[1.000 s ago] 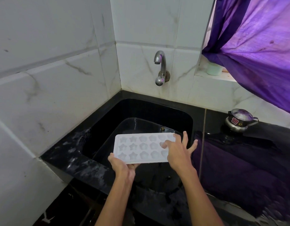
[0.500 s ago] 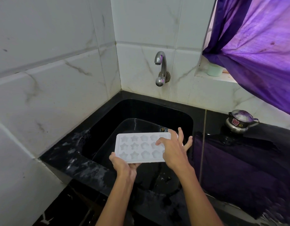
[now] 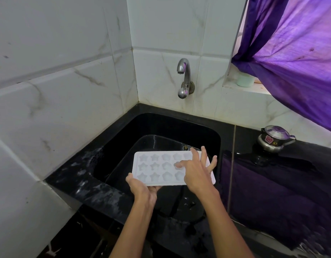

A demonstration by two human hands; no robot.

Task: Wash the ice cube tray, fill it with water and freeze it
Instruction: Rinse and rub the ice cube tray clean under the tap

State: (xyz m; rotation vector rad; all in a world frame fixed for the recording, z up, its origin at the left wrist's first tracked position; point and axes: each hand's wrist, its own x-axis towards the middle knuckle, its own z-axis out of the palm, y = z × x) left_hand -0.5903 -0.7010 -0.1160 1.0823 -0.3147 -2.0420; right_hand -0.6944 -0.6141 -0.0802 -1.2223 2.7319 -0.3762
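A white ice cube tray (image 3: 157,167) with star and flower shaped cells is held flat over the black sink (image 3: 161,127). My left hand (image 3: 142,189) grips its near left corner from below. My right hand (image 3: 196,172) lies over the tray's right part with fingers spread, the thumb tip pressed into a cell in the middle row. The right end of the tray is hidden under that hand. A metal tap (image 3: 184,77) sticks out of the tiled back wall above the sink, and no water runs from it.
A black counter (image 3: 81,181) rims the sink, wet on the left. A dark purple cloth (image 3: 272,192) covers the counter to the right, with a small steel pot (image 3: 274,138) behind it. A purple curtain (image 3: 300,58) hangs at upper right over a ledge with a pale cup (image 3: 244,80).
My right hand has slid left across the tray, from its right end toward the middle cells, with the thumb now in a cell. The tray and left hand stayed nearly still.
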